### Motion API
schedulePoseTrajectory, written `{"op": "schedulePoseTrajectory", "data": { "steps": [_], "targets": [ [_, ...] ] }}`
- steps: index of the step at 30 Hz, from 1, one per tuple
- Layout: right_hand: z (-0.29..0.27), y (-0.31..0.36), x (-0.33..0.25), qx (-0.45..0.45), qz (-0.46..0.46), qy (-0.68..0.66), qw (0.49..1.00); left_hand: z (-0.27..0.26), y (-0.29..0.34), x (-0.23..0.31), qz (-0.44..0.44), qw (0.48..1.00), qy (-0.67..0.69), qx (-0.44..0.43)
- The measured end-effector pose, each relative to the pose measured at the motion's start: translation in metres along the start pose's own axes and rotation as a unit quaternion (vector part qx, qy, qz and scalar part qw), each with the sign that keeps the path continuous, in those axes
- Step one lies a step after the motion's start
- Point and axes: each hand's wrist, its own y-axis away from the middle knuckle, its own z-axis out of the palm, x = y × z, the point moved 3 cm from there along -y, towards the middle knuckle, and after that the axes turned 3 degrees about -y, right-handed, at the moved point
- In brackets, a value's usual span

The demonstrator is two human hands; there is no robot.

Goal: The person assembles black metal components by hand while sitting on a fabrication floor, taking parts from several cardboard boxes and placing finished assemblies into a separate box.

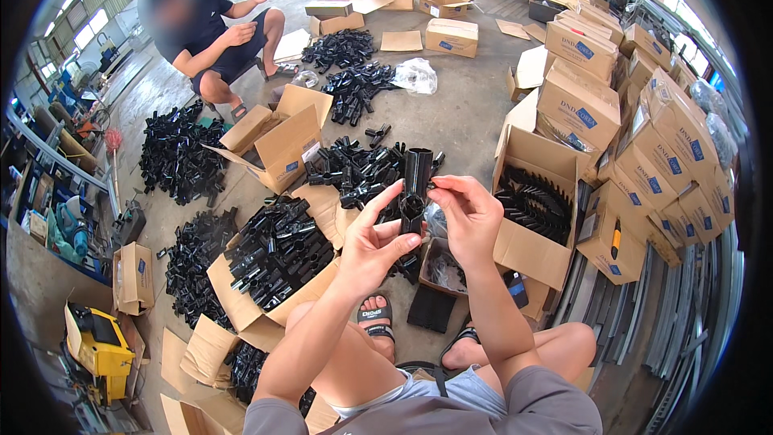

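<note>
The left hand (369,248) is holding a black tube (418,171) upright, and the right hand (470,211) is working right at its side, but I can't tell if it's pinching.

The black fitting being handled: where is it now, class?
In the head view, the black fitting is just right of centre, held in the left hand, with the right hand close at its right side.

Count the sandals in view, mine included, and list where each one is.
4: your left sandal and right sandal, lower centre; on the crouching co-worker, upper left, the nearer sandal and farther sandal. More may be hidden.
</note>
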Motion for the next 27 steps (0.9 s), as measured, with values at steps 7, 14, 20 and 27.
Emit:
{"op": "schedulePoseTrajectory", "data": {
  "steps": [7, 14, 20, 27],
  "targets": [
    [-0.002, -0.004, -0.004, 0.005, -0.047, 0.064, 0.997, 0.003, -0.001, -0.001, 0.016, 0.999, -0.034, 0.003],
    [-0.002, -0.003, -0.002, -0.01, -0.042, 0.074, 0.996, 0.006, 0.0, 0.0, 0.019, 0.999, -0.039, 0.002],
    [0.007, -0.003, -0.007, -0.039, -0.06, 0.129, 0.989, 0.006, 0.003, 0.001, 0.024, 0.999, -0.041, -0.008],
    [-0.01, -0.002, 0.004, -0.047, -0.072, 0.172, 0.981, 0.017, 0.0, 0.002, 0.007, 0.999, -0.04, -0.021]
  ]
}}
